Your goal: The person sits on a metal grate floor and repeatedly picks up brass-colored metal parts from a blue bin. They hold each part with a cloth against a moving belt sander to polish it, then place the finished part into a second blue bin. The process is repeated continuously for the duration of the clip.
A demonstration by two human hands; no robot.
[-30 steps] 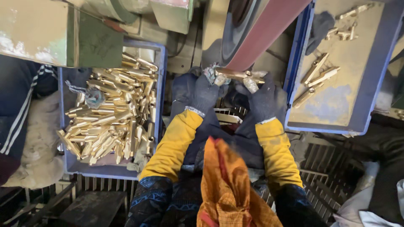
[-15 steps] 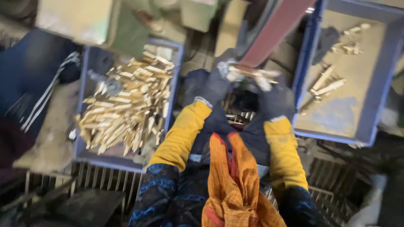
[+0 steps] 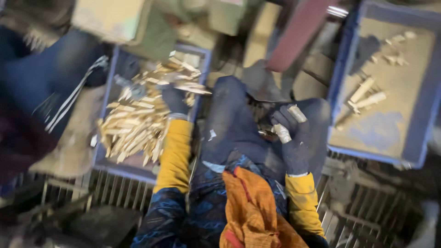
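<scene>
Both gloved hands, half a second ago pressing one brass piece together at the belt, are now parting. Left hand (image 3: 175, 98) is reaching to the upper left, over the blue tray (image 3: 106, 160) of piled brass pieces (image 3: 138, 124), its fingers closing on a long brass piece (image 3: 190, 87). Right hand (image 3: 294, 138) is dropping to centre right, gripping a short brass piece (image 3: 282, 133) above the knee. Second blue tray (image 3: 415, 138) with a few finished pieces (image 3: 367, 94) is sitting at the upper right beside the reddish belt (image 3: 298, 34).

We see a metal floor grate (image 3: 115, 190) carrying two blue trays (image 3: 427, 115) of pale brass pieces (image 3: 138, 124).
</scene>
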